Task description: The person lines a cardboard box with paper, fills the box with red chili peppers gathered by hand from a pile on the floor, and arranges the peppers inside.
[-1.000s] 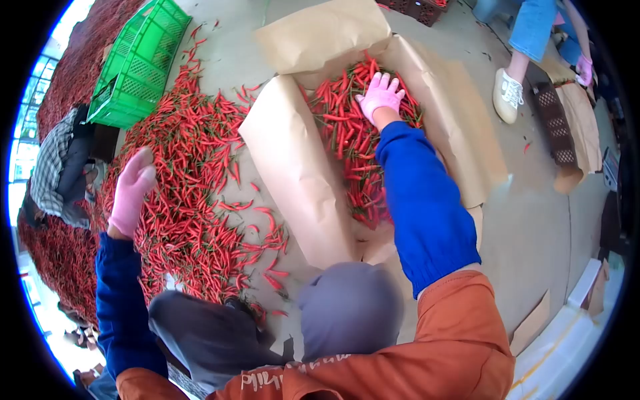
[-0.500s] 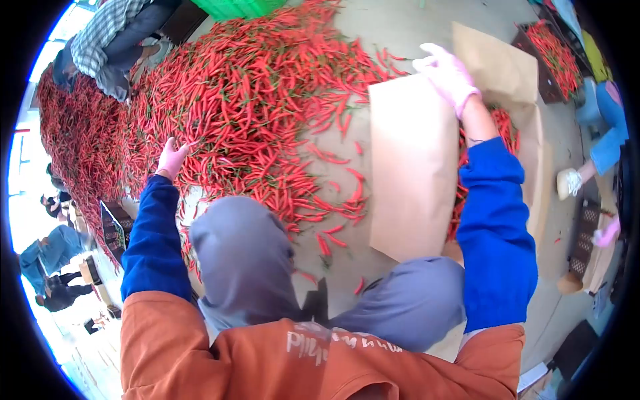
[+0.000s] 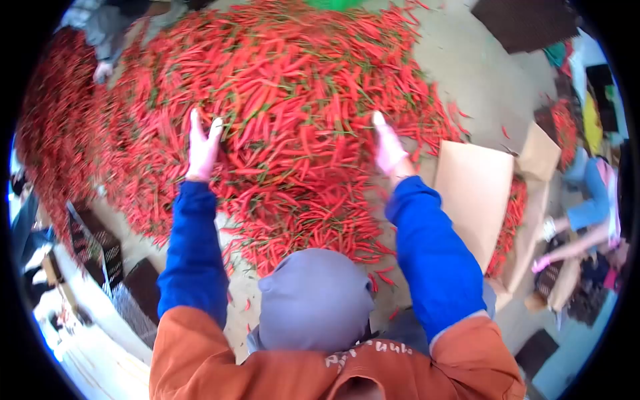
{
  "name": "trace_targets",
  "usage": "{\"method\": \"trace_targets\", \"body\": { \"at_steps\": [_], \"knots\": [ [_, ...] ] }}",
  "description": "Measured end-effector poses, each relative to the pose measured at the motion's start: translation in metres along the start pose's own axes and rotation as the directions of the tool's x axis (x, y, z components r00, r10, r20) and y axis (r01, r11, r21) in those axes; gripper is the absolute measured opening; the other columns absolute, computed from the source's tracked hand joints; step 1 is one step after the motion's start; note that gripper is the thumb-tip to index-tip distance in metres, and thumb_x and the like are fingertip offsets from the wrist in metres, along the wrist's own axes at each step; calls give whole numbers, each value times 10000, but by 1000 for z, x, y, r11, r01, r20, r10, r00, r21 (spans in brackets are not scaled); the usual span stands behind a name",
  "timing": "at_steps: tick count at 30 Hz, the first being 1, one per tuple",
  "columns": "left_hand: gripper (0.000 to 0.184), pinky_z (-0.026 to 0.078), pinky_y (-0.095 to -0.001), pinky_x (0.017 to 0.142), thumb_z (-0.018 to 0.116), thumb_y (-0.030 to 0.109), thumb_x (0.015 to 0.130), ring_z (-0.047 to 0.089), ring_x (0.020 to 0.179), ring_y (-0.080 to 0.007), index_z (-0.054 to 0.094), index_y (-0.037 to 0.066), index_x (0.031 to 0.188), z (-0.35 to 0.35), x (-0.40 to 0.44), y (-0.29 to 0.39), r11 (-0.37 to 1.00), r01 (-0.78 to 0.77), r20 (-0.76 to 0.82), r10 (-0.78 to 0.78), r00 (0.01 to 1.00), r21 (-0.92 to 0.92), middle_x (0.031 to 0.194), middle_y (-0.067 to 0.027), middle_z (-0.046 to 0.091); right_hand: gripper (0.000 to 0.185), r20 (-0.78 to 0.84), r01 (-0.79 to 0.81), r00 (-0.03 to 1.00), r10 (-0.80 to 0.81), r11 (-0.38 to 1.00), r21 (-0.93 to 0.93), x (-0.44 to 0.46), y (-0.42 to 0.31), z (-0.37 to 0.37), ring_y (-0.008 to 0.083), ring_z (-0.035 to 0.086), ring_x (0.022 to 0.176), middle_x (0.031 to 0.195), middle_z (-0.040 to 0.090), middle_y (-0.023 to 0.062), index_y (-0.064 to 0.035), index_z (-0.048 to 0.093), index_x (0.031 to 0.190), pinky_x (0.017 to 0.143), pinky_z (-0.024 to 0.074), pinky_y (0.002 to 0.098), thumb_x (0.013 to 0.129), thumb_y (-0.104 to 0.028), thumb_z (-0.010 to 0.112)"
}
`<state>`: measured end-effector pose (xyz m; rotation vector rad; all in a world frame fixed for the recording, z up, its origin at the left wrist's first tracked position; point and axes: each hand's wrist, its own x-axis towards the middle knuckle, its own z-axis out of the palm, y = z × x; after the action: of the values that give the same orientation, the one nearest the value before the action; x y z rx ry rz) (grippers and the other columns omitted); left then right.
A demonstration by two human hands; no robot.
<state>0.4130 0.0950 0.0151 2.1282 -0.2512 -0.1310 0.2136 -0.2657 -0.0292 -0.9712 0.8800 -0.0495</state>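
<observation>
Along the near half of the heap of red chillies (image 3: pixel 293 153), I've got both gloved hands reaching forward, well apart. On my left hand (image 3: pixel 203 155), thumb and fingers are spread, nothing pinched between them. My right hand (image 3: pixel 389 148), near the heap's right edge, shows edge-on: fingers straight out, no chilli visible in its grip, though blur hides whether it touches any. That wide bracket, I'd judge, suits a loose mass better than a pinch. Off the heap's lower right edge, on the bare floor (image 3: pixel 460 80), sits a box (image 3: pixel 523 263) with brown paper (image 3: pixel 477 190) folded over its left side, probably keeping the top open, and chillies lying inside. It's likely kept that close for the right arm's reach. Up at the heap's far left, a co-worker's hand (image 3: pixel 103 72) hangs low.
</observation>
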Motion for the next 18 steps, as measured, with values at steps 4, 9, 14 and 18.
{"method": "trace_targets", "body": {
  "at_steps": [4,9,14,18],
  "knots": [
    [722,233,-359,1105,601,231,903,301,1340,-256,198,1,1456,0,7,2,988,-75,232,106,967,-138,1460,-175,304,626,25,52,999,-48,975,-215,-5,33,36,188,476,1190,1282,539,122,21,480,1304,1016,349,326,931,-481,491],
    [763,153,-359,1131,578,311,923,189,1388,-275,138,26,1478,-7,31,-40,991,-136,313,132,941,-9,1512,-169,182,604,287,-107,958,-24,896,431,-39,54,80,169,553,1030,1165,598,86,-62,519,1262,898,442,331,849,-486,636],
    [783,122,-354,1138,522,391,942,137,1413,-225,94,19,1481,-9,15,-32,994,60,425,-14,905,-95,1543,-144,115,781,137,-196,978,157,917,348,-20,90,89,193,464,1200,1332,488,87,-45,372,1364,1018,356,357,817,-525,654],
    [804,154,-346,1130,494,459,933,143,1411,-213,84,49,1490,-16,10,-46,987,118,510,-48,859,-106,1545,-102,130,987,252,-144,965,75,954,264,-57,71,103,232,308,1328,1474,324,85,-110,199,1458,1073,227,464,741,-574,695]
  ]
}}
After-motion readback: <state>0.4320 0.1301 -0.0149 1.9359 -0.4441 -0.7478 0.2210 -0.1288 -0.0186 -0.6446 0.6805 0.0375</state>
